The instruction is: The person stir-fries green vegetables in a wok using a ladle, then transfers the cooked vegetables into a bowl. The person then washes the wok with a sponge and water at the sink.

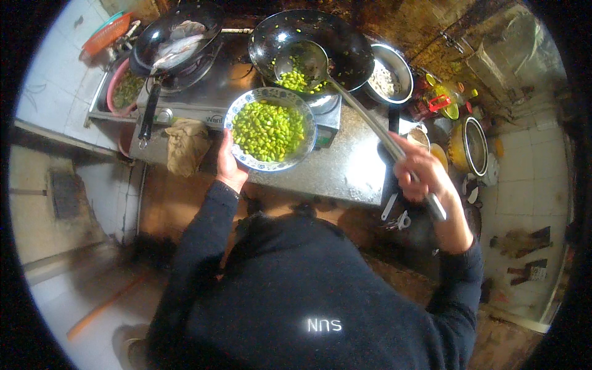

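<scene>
My left hand point(232, 162) grips the lower left rim of a blue-and-white patterned bowl point(311, 134), held in front of the stove. Shelled green beans point(268, 132), probably edamame, fill much of the bowl. My right hand point(418, 171) is closed around the long metal handle of a ladle point(358, 105). Its round head sits inside a black wok point(344, 46), just beyond the bowl. More green beans point(294, 81) lie at the near side of the ladle head, and a few bits cling to the wok's wall. The bowl's underside is hidden.
A frying pan point(143, 51) with fish point(182, 48) stands left, its black handle point(149, 111) pointing towards me. A tan cloth point(186, 147) hangs over the counter edge point(319, 178). Right of the wok are a metal pot point(407, 78) with pale food, bottles point(446, 99) and a yellow pot point(458, 145).
</scene>
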Action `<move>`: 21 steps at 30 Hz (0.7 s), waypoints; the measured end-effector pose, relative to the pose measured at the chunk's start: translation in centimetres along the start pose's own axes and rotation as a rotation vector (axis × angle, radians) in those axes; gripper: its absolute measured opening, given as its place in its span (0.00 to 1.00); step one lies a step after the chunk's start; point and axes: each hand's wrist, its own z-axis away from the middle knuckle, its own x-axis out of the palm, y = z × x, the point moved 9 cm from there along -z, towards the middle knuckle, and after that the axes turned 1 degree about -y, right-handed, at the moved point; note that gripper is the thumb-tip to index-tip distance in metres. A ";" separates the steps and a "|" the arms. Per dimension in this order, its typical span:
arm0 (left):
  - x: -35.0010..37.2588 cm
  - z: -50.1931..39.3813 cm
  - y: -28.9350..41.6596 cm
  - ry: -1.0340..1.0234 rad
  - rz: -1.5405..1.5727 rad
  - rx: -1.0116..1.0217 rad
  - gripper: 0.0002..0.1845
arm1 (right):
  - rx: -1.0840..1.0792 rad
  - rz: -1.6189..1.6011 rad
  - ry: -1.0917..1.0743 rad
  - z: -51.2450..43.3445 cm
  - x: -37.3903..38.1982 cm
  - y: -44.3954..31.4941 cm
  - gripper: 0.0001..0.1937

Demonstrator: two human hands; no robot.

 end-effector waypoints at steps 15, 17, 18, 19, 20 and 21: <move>-1.3 -0.3 -1.0 -0.019 0.044 0.004 0.30 | -0.471 0.463 0.181 -3.7 -1.8 -0.5 0.35; -0.8 0.0 -0.7 -0.003 0.028 -0.005 0.30 | -0.345 0.484 0.306 -5.9 -2.9 -1.5 0.34; -0.4 -0.1 -0.7 -0.043 0.051 -0.009 0.30 | -0.296 0.445 0.274 -6.0 -2.8 -1.5 0.34; -0.3 -0.2 -0.6 -0.049 0.052 -0.008 0.30 | -0.248 0.404 0.243 -5.8 -2.6 -1.6 0.34; -0.1 -0.4 -0.5 -0.057 0.051 -0.009 0.30 | -0.200 0.361 0.213 -5.5 -2.4 -1.8 0.35; 0.0 -0.4 -0.4 -0.058 0.051 -0.010 0.29 | -0.157 0.295 0.175 -4.8 -2.1 -1.5 0.35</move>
